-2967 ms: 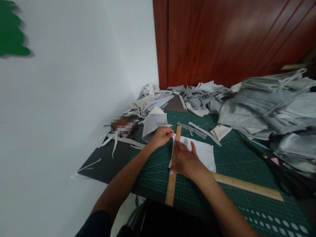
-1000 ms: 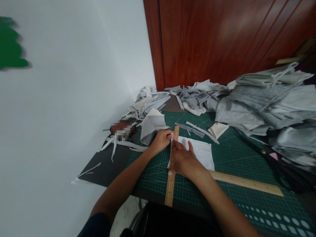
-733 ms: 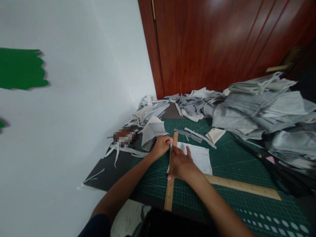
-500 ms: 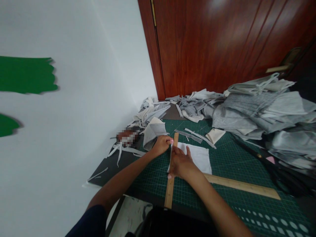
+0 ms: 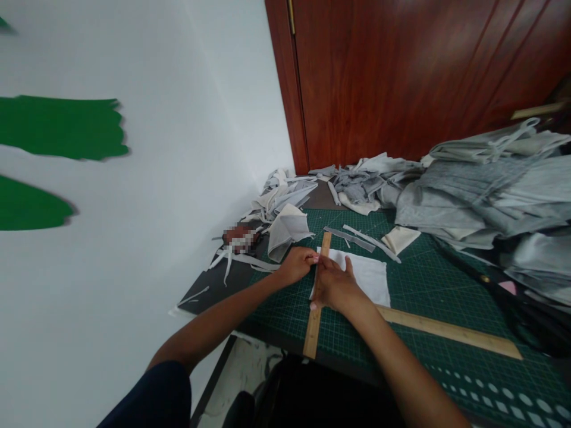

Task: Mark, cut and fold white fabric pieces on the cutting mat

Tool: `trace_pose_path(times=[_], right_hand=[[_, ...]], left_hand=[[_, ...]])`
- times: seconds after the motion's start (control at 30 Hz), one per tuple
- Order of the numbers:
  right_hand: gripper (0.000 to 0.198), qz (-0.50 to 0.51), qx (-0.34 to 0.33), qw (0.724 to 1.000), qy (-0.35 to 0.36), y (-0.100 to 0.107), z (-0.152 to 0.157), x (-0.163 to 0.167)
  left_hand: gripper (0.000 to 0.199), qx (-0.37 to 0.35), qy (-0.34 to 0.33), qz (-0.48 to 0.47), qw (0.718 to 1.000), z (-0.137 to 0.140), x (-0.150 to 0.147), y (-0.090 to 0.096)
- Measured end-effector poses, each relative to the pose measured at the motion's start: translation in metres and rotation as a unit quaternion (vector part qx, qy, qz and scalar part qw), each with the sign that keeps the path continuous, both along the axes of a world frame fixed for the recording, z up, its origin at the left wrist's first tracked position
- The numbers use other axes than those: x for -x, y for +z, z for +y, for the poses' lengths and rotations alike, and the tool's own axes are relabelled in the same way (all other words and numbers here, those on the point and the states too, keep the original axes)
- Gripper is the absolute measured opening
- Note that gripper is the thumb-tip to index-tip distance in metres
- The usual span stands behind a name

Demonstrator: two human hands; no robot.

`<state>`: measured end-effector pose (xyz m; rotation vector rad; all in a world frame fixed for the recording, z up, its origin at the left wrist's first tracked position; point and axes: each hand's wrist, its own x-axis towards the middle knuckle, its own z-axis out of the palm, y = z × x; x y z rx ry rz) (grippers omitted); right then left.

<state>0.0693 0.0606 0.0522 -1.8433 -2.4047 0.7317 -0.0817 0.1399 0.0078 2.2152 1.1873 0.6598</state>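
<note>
A wooden ruler lies across the left part of a white cloth piece on the green cutting mat. My right hand presses down on the ruler and cloth, its fingers spread apart. Beside the ruler's left edge, my left hand is closed in a pinch at the cloth's border. A bit of pink shows at its fingertips, but I cannot make out what it holds. A second wooden ruler lies to the right, below the cloth.
Black scissors and a small pink piece lie at right. Grey fabric is heaped at back right. Scraps and a folded grey piece sit at back left. Thin strips lie behind the cloth. A white wall stands left.
The view has shifted, so the scene sits further right. My left hand has moved slightly down along the ruler's edge. The right hand still presses the ruler.
</note>
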Motion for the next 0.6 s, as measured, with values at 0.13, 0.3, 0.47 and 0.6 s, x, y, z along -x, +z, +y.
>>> trace_pose_path(times=[0.13,0.3,0.47,0.6], right_hand=[[0.113,0.001,-0.005,1.000,-0.002,-0.001,-0.001,0.000],[0.115,0.009,-0.007,1.000,0.004,0.000,-0.003,-0.001],[0.114,0.004,-0.003,1.000,0.002,0.003,-0.003,-0.001],[0.114,-0.009,0.002,1.000,0.007,0.002,-0.003,-0.001]], left_hand=[[0.018,-0.008,0.001,0.006,1.000,-0.004,-0.002,0.002],[0.017,-0.026,0.015,0.011,0.999,0.007,-0.009,0.002],[0.016,-0.039,0.016,0.009,0.999,0.017,-0.010,-0.003],[0.015,-0.035,0.014,0.005,0.999,0.011,-0.008,-0.007]])
